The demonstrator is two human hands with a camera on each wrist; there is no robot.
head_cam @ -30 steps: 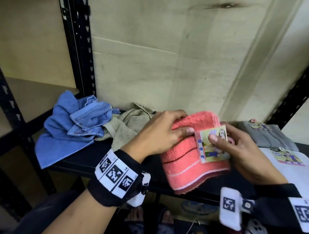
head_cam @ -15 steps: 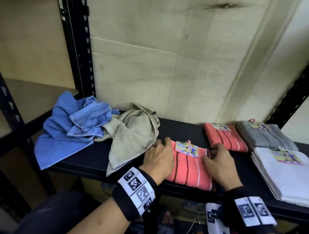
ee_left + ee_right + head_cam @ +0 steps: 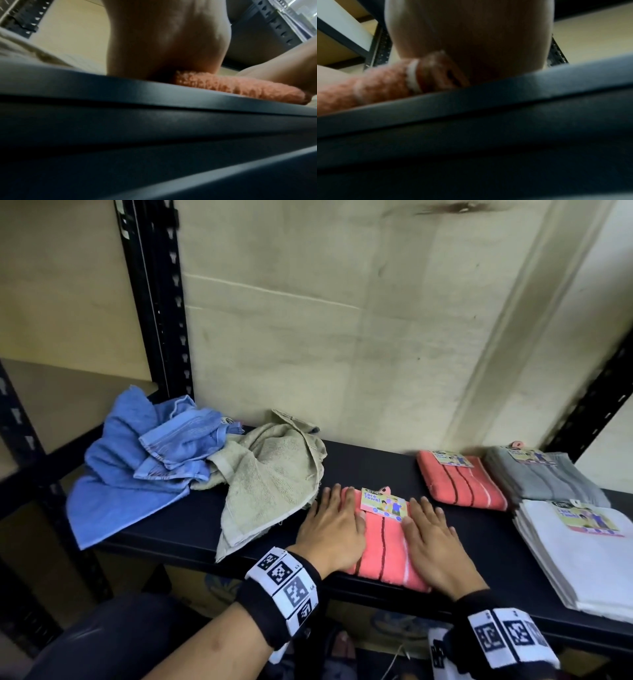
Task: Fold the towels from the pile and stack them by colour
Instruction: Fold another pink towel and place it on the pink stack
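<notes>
You have both hands flat on the folded coral towel (image 3: pixel 385 546), which lies at the front edge of the black shelf (image 3: pixel 191 529). Your left hand (image 3: pixel 334 529) presses its left side with the fingers straight and close together, the fingertips reaching past the towel's far edge. Your right hand (image 3: pixel 431 537) presses the right side the same way, fingers extended and slightly spread, holding nothing. Between the two hands sits the towel's paper label (image 3: pixel 383 505), printed "Face Towel", at the far edge of the fold.

From the left wrist view, the heel of your left hand (image 3: pixel 164 44) bears down on the towel's fluffy near edge (image 3: pixel 240 86). The right wrist view is blurred, but your right hand (image 3: pixel 471 40) seems to rest on the towel (image 3: pixel 373 86) just above the shelf lip (image 3: pixel 488 97).

To the left lies the unfolded pile: a crumpled blue towel (image 3: pixel 137 474) against the rack's upright post (image 3: pixel 154 302), with a loose beige towel (image 3: pixel 270 481) beside it, its corner hanging over the shelf edge near your left hand.

To the right stand the folded stacks: another coral towel (image 3: pixel 462 484) at the back, a grey stack (image 3: pixel 544 477) beside it, and a white stack (image 3: pixel 582 559) in front of the grey.
</notes>
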